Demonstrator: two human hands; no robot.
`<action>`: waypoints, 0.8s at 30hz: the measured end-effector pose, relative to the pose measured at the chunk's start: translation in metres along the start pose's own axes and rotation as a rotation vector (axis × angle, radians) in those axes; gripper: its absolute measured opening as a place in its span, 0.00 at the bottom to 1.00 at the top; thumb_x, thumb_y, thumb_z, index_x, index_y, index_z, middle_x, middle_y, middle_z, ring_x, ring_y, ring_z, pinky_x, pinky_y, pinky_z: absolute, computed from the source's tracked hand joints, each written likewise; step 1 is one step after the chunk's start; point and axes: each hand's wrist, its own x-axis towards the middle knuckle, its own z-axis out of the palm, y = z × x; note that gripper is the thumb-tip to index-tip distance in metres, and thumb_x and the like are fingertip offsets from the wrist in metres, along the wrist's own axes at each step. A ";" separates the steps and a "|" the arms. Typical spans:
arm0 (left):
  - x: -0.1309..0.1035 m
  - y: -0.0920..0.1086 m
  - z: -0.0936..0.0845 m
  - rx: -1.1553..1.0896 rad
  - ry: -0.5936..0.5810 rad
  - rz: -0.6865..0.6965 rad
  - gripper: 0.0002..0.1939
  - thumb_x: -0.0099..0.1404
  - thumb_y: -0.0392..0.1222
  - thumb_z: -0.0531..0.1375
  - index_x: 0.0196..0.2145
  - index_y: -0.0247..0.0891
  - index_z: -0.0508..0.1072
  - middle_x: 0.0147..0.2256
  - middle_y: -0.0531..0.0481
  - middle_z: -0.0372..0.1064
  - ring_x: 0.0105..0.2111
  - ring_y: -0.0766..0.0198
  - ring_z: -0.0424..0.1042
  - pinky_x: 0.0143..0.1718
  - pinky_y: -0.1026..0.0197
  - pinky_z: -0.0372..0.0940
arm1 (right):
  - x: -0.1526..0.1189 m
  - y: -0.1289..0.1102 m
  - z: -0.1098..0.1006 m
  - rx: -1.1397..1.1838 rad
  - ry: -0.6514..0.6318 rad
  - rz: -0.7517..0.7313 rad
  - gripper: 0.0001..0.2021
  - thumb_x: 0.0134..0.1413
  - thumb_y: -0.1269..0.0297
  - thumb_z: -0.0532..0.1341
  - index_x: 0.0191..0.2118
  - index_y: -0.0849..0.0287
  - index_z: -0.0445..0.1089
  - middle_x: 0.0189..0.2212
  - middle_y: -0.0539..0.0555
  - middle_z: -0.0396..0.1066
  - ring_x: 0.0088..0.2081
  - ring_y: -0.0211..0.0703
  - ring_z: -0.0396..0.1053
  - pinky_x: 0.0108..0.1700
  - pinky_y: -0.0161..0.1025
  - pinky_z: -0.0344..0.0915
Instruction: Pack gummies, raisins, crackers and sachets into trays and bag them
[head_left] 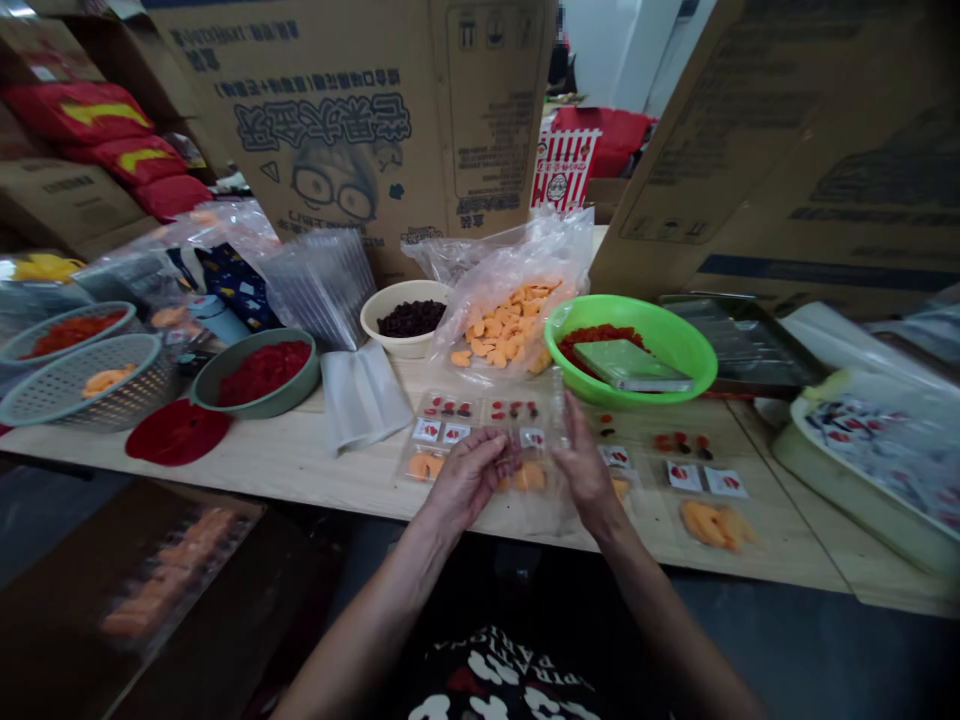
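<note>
My right hand (589,470) grips a clear plastic tray (559,410), which stands on edge at the palm side. To its left, my left hand (472,475) has its fingertips pinched together; what they hold, if anything, is too blurred to make out. Beneath and around both hands lie clear compartment trays with red and dark pieces, small white packets and orange pieces. One such tray (439,430) is left of my left hand. Another tray (705,490), right of my right hand, holds two packets (684,477) and orange pieces (712,525).
Behind the trays stand a green bowl (701,350), a bag of orange pieces (502,330), a cream bowl of dark pieces (405,348) and a grey-green basin (259,405). A packet-filled tub (795,470) is at right. Cardboard boxes (420,200) rise behind.
</note>
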 end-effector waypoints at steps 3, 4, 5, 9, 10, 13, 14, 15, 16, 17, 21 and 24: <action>0.015 -0.018 -0.008 0.215 0.127 0.109 0.18 0.58 0.42 0.67 0.41 0.38 0.64 0.39 0.48 0.72 0.37 0.63 0.73 0.41 0.60 0.67 | 0.004 0.001 0.003 -0.434 -0.006 -0.010 0.42 0.55 0.52 0.59 0.73 0.53 0.45 0.73 0.62 0.38 0.70 0.75 0.40 0.62 0.73 0.50; 0.021 -0.023 -0.011 0.357 0.186 0.187 0.19 0.59 0.40 0.65 0.44 0.39 0.63 0.38 0.49 0.71 0.36 0.63 0.72 0.40 0.60 0.67 | 0.005 0.000 0.003 -0.498 -0.024 0.006 0.42 0.55 0.52 0.60 0.73 0.52 0.46 0.73 0.63 0.38 0.69 0.77 0.40 0.60 0.76 0.50; 0.026 -0.029 -0.015 0.528 0.245 0.263 0.21 0.59 0.37 0.63 0.48 0.39 0.61 0.38 0.50 0.70 0.35 0.63 0.72 0.40 0.59 0.67 | 0.007 0.000 0.002 -0.523 -0.034 0.024 0.41 0.56 0.52 0.60 0.73 0.51 0.45 0.72 0.64 0.38 0.69 0.78 0.41 0.59 0.76 0.52; 0.038 -0.039 -0.029 1.245 0.339 0.356 0.25 0.58 0.29 0.59 0.54 0.34 0.64 0.48 0.39 0.67 0.50 0.54 0.69 0.52 0.50 0.65 | 0.012 0.013 -0.025 -0.517 -0.024 0.089 0.38 0.61 0.50 0.56 0.73 0.54 0.46 0.71 0.65 0.44 0.69 0.70 0.46 0.61 0.69 0.54; 0.037 -0.040 -0.030 1.379 0.356 0.349 0.23 0.58 0.28 0.60 0.52 0.34 0.67 0.53 0.35 0.65 0.55 0.50 0.66 0.57 0.46 0.62 | 0.011 0.019 -0.036 -0.522 -0.025 0.109 0.37 0.61 0.49 0.55 0.72 0.55 0.48 0.71 0.65 0.45 0.69 0.69 0.47 0.62 0.68 0.54; 0.028 -0.041 -0.018 1.466 0.395 0.400 0.17 0.60 0.33 0.62 0.48 0.36 0.73 0.62 0.34 0.58 0.65 0.42 0.54 0.63 0.39 0.54 | 0.003 0.032 -0.061 -0.443 -0.038 0.078 0.37 0.62 0.50 0.55 0.72 0.58 0.48 0.69 0.66 0.49 0.69 0.65 0.49 0.64 0.64 0.52; 0.024 -0.042 -0.009 1.355 0.335 0.405 0.14 0.63 0.37 0.61 0.47 0.37 0.74 0.60 0.36 0.61 0.64 0.43 0.57 0.62 0.40 0.55 | -0.002 0.034 -0.065 -0.397 -0.041 0.034 0.37 0.62 0.50 0.54 0.72 0.58 0.47 0.69 0.65 0.50 0.69 0.62 0.49 0.65 0.63 0.51; 0.021 -0.042 0.001 1.175 0.233 0.369 0.12 0.66 0.42 0.60 0.46 0.37 0.75 0.57 0.37 0.66 0.61 0.45 0.62 0.60 0.43 0.59 | -0.007 0.033 -0.066 -0.360 -0.040 -0.014 0.38 0.62 0.50 0.55 0.73 0.57 0.46 0.70 0.64 0.49 0.70 0.61 0.47 0.66 0.62 0.51; 0.018 -0.042 0.011 0.942 0.111 0.288 0.14 0.68 0.47 0.59 0.45 0.37 0.76 0.51 0.38 0.71 0.55 0.48 0.68 0.56 0.47 0.63 | -0.012 0.031 -0.066 -0.337 -0.037 -0.054 0.39 0.61 0.50 0.55 0.73 0.55 0.44 0.71 0.62 0.47 0.70 0.60 0.45 0.67 0.62 0.49; 0.017 -0.042 0.022 0.689 0.003 0.175 0.16 0.67 0.51 0.60 0.42 0.36 0.77 0.44 0.40 0.74 0.48 0.53 0.73 0.50 0.52 0.67 | -0.016 0.028 -0.063 -0.328 -0.032 -0.078 0.39 0.61 0.49 0.56 0.73 0.54 0.42 0.72 0.60 0.44 0.71 0.61 0.42 0.67 0.63 0.47; 0.018 -0.043 0.050 0.003 -0.089 -0.152 0.19 0.48 0.47 0.75 0.32 0.33 0.76 0.29 0.51 0.72 0.29 0.68 0.71 0.34 0.67 0.66 | -0.026 0.019 -0.047 -0.212 -0.063 -0.169 0.38 0.65 0.47 0.51 0.74 0.53 0.37 0.73 0.58 0.40 0.73 0.57 0.36 0.69 0.62 0.42; 0.020 -0.044 0.051 -0.045 -0.118 -0.156 0.19 0.46 0.45 0.76 0.30 0.33 0.75 0.28 0.52 0.71 0.28 0.70 0.69 0.34 0.69 0.65 | -0.028 0.021 -0.042 -0.079 -0.111 -0.236 0.36 0.68 0.46 0.47 0.74 0.56 0.37 0.72 0.60 0.42 0.72 0.52 0.39 0.70 0.57 0.44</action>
